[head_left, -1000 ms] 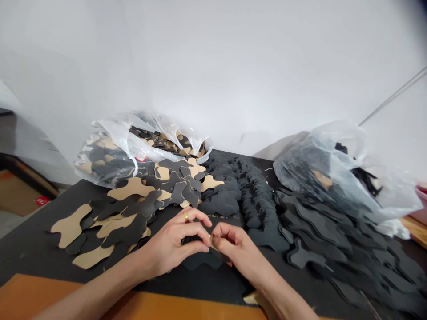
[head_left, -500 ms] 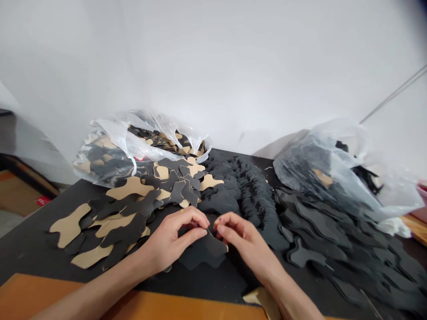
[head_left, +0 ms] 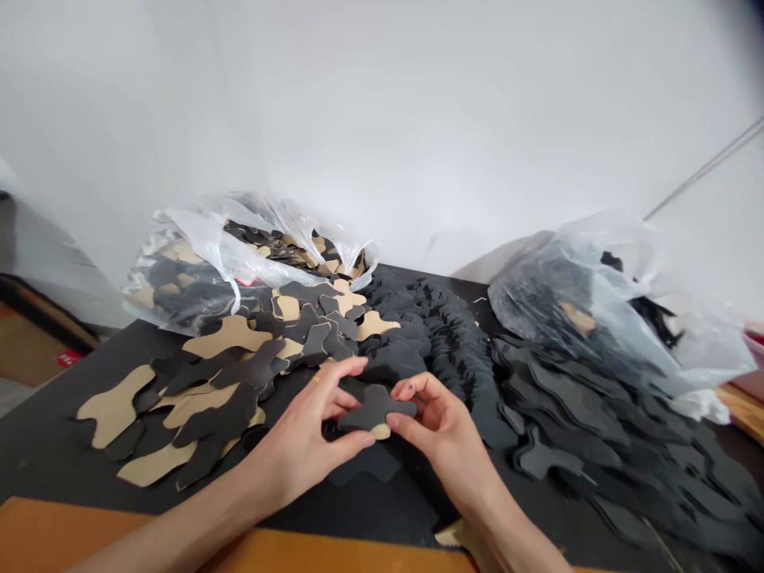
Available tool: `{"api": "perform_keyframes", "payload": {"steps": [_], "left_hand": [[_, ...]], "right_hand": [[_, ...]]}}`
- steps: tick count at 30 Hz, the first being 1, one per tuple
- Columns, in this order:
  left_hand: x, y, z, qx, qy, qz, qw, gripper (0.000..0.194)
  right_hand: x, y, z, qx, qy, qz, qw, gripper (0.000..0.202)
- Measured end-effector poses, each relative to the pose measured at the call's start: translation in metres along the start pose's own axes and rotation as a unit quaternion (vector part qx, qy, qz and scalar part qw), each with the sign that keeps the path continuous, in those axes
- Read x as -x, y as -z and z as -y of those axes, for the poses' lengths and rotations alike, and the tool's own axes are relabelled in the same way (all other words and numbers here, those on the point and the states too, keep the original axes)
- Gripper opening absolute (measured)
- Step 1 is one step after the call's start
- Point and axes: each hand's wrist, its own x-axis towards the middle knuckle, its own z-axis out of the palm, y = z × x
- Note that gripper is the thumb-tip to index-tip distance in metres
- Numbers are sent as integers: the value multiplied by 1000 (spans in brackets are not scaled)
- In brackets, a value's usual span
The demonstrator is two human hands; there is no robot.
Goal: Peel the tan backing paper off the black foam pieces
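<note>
Between my hands, above the black table, is a dark grey cut piece (head_left: 375, 407) with rounded lobes and a bit of tan at its lower edge. My right hand (head_left: 433, 418) pinches its right side between thumb and fingers. My left hand (head_left: 319, 422) is curled round its left side, thumb at the lower edge; some fingers are behind the piece. Below them lies another dark piece (head_left: 365, 465) on the table. Tan and dark pieces (head_left: 230, 338) are heaped to the left, and rows of overlapping black pieces (head_left: 457, 350) run behind my hands.
A clear plastic bag (head_left: 196, 278) of tan and dark pieces stands back left. Another plastic bag (head_left: 585, 294) sits back right, behind a spread of dark pieces (head_left: 602, 422). An orange board (head_left: 286, 549) lies along the front edge, and a white wall (head_left: 418, 143) rises behind.
The dark grey piece now shows between my hands, raised from the table. My left thumb has moved down to its lower edge, and my right hand has closed on its right side.
</note>
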Motion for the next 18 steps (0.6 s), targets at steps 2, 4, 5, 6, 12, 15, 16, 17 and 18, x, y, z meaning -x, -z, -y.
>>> {"api": "perform_keyframes", "payload": {"steps": [2, 4, 5, 6, 12, 15, 16, 17, 18], "left_hand": [[2, 2, 1, -81, -47, -21, 995, 37], [3, 4, 3, -150, -96, -33, 983, 18], [3, 4, 3, -169, -117, -35, 978, 16], [4, 4, 4, -181, -136, -34, 974, 15], [10, 2, 3, -210, -171, -15, 963, 16], [17, 1, 4, -232, -170, -5, 958, 18], [20, 0, 5, -241, -170, 1, 956, 19], [22, 0, 6, -249, -169, 5, 954, 20], [25, 0, 8, -256, -166, 10, 952, 21]], "right_hand": [[0, 0, -1, -5, -14, -7, 1000, 30], [0, 1, -4, -13, -23, -12, 1000, 29], [-1, 2, -6, -17, -25, -12, 999, 28], [-1, 2, -8, -18, -29, -9, 999, 26], [2, 4, -9, 97, -12, 40, 994, 9], [12, 4, -5, 212, 27, 69, 974, 8], [16, 4, -4, 249, 41, 80, 964, 12], [19, 4, -4, 282, 57, 92, 953, 15], [23, 5, -5, 309, 76, 102, 942, 17]]}}
